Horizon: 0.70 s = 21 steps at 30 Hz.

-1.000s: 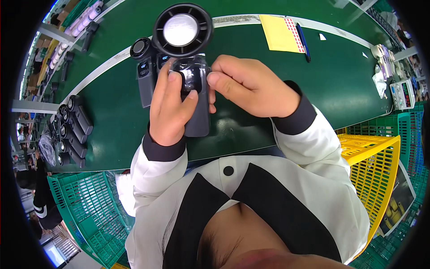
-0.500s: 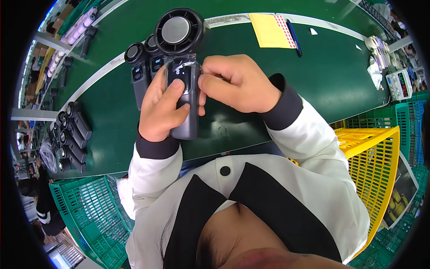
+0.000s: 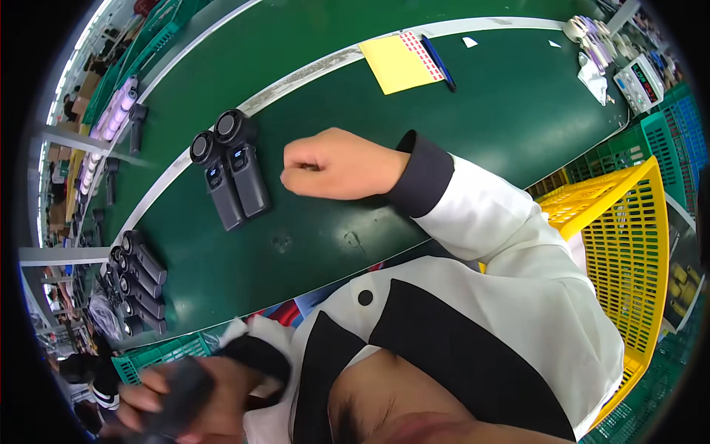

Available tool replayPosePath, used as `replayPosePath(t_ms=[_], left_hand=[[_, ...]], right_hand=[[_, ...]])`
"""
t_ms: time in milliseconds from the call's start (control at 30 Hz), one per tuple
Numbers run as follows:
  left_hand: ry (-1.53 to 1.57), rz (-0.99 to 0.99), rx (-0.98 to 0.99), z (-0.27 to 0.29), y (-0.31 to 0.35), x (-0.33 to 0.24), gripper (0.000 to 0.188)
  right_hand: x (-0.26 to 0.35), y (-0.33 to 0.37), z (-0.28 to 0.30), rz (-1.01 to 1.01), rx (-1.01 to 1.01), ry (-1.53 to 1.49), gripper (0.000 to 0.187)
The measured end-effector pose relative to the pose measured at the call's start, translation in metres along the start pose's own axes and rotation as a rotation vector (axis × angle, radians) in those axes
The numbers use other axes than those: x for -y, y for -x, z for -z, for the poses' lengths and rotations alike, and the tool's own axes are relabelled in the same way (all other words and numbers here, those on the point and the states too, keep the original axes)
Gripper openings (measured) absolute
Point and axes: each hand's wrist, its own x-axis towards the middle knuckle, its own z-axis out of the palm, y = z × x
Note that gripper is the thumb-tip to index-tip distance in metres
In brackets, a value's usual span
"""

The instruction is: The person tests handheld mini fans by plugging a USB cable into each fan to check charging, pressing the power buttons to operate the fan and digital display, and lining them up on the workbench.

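**Left hand (image 3: 225,392) grips dark device (image 3: 188,388) beside a green worktable (image 3: 481,111)**

At the lower left of the frame, blurred, the left hand is wrapped around the device, part of which runs out of view; hand and device stand in front of a green basket (image 3: 166,351). One yellow basket (image 3: 629,281) fills the right side, next to the person's white sleeve. Near the centre, the right hand (image 3: 340,166) is above the table with its fingers curled in; whether it has hold of anything cannot be told.

Left of that hand, apart from it, two dark handheld fans (image 3: 248,181) lie side by side, small displays lit. At the left edge is a cluster of at least four similar fans (image 3: 144,296), beside a clear plastic bag (image 3: 106,314).

The tabletop is glossy green, crossed by a curving white strip (image 3: 296,78). Toward the top lie one yellow sheet (image 3: 392,66) edged with red marks, one dark blue pen (image 3: 439,63) and two white scraps (image 3: 470,42). At the upper right are a crumpled white piece (image 3: 592,80) and one instrument (image 3: 637,85) with a lit display. Pale cylinders (image 3: 118,115) line the far upper left.
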Motion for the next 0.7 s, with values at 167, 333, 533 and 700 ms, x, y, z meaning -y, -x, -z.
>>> replayPosePath(t_ms=[167,333,533,700], left_hand=[[0.734,0.708,-0.24,-0.037,0.008,0.015,0.045],[0.349,1.631,-0.016,-0.088,0.003,0.14,0.032],[-0.034,1.358,0.396,-0.089,0.044,0.334,0.023],[-0.57,1.268,0.612,-0.083,0.031,0.299,0.012]], right_hand=[[0.008,-0.001,0.014,-0.008,0.248,-0.096,0.018],[-0.001,-0.004,0.041,-0.07,0.7,-0.108,0.021],[-0.027,-0.014,0.028,-0.196,0.817,0.074,0.024],[-0.02,-0.013,0.036,-0.277,0.703,0.002,0.026]])
